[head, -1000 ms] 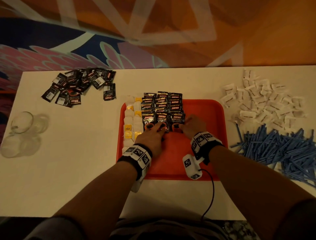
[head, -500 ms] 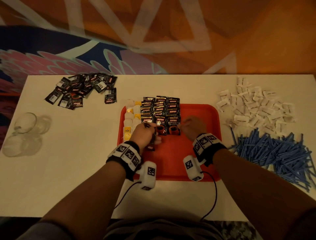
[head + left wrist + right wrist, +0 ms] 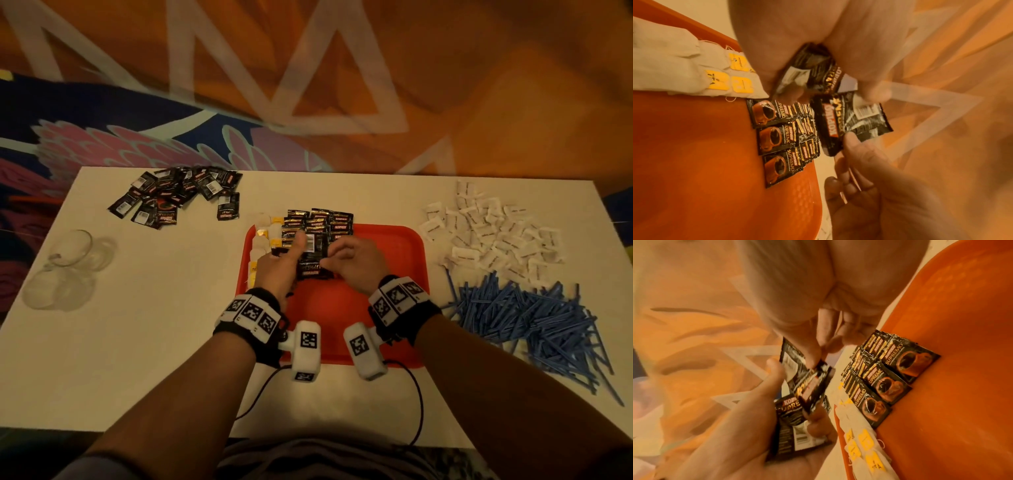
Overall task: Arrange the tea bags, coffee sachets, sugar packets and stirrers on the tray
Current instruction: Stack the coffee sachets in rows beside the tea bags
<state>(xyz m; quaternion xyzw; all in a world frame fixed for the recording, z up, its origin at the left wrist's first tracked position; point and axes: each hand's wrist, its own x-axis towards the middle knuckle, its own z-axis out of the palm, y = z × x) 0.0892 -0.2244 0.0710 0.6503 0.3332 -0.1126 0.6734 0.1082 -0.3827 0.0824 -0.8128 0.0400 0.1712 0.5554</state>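
- Two hands meet at frame centre: left hand (image 3: 277, 270) holds a fan of coffee sachets (image 3: 310, 255), right hand (image 3: 354, 263) pinches one (image 3: 851, 120)
- Its long axis matches the rows (image 3: 320, 222) on the tray (image 3: 394, 274), just above

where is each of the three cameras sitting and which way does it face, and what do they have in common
Head: worn on the head, looks forward and down at the white table and red tray; both forearms, left hand and right hand show.
Left wrist: looks along the left palm at the held coffee sachets, with the rows of sachets below; the right hand's fingers reach in.
Right wrist: looks along the right hand, which pinches one sachet; the left hand cradles more.
All three share the tray, tea bags and laid rows.
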